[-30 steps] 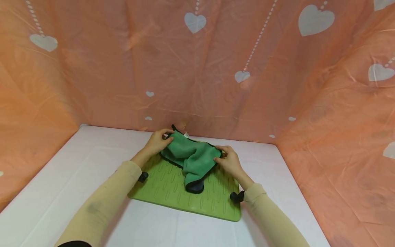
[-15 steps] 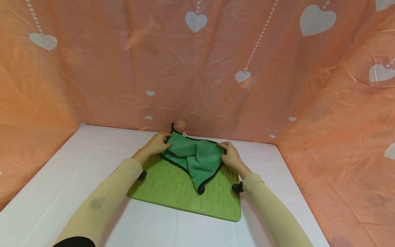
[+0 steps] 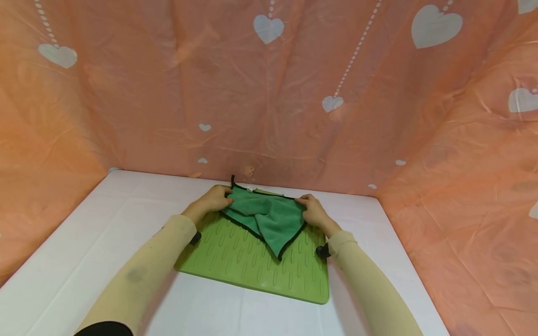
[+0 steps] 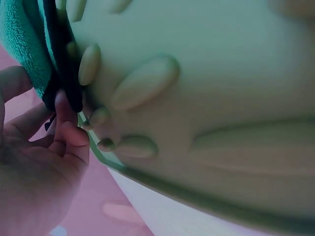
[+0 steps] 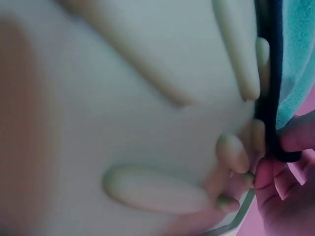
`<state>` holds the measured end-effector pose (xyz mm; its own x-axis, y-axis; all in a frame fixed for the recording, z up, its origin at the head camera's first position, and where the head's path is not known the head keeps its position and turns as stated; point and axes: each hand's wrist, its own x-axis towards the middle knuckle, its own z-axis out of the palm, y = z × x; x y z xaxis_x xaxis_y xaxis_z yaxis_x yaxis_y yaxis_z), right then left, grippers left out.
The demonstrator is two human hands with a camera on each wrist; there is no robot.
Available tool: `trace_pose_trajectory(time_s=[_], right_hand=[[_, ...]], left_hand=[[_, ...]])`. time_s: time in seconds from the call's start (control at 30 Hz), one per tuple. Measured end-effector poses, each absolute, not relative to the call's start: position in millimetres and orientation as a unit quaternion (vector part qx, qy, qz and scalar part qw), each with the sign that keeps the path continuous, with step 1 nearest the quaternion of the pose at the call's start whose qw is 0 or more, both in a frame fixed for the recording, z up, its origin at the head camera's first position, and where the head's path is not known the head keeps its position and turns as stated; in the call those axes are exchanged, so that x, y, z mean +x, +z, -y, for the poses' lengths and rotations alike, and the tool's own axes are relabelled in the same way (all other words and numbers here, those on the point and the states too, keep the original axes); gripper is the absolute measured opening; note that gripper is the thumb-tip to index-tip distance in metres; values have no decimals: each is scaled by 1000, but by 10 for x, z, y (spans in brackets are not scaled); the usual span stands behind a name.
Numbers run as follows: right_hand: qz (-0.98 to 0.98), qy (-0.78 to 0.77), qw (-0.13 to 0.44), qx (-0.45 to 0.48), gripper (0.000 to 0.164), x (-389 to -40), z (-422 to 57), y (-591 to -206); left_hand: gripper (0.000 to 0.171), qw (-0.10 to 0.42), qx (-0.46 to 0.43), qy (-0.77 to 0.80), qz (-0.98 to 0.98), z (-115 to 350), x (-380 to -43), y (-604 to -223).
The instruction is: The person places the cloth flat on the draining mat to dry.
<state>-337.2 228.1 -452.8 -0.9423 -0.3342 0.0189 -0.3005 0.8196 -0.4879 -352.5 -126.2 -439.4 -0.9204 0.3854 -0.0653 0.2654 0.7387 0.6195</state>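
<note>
A green towel [image 3: 277,224] with black edging spreads over the far half of a light-green ribbed mat [image 3: 248,268]. One pointed corner hangs toward the near side, with a crease in the middle. My left hand [image 3: 213,199] pinches the towel's left side between thumb and fingers, as the left wrist view shows along the dark edging [image 4: 61,64]. At the opposite side my right hand [image 3: 316,213] grips the towel's right corner. In the right wrist view, the thumb lies over the black edging [image 5: 276,64] beside the mat's raised ridges [image 5: 152,189].
The mat rests on a white-covered table [image 3: 138,224]. Behind and at both sides rise orange curtains [image 3: 269,102] printed with white hearts. A black loop [image 3: 233,181] and a small white label [image 3: 250,189] stick out at the towel's far edge.
The towel has been pulled flatter and its far edge lowered toward the mat. Its near corner has unfolded to a point and shifted right. Both hands keep their hold.
</note>
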Motion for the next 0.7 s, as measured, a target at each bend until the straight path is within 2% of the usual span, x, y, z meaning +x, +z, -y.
trace_pose_trajectory(time_s=[0.2, 0.53, 0.7], right_hand=[[-951, -261, 52, -156, 68, -3343, -2287, -4529], [-949, -250, -5, -194, 59, -3138, -2359, -4511], [-938, -268, -41, -217, 53, -2949, -2369, -4471]], left_hand=[[46, 76, 192, 322, -924, 1275, -3509, -4413], [52, 27, 202, 306, -930, 1402, -3353, -4413], [44, -11, 219, 292, -931, 1533, -3248, -4419]])
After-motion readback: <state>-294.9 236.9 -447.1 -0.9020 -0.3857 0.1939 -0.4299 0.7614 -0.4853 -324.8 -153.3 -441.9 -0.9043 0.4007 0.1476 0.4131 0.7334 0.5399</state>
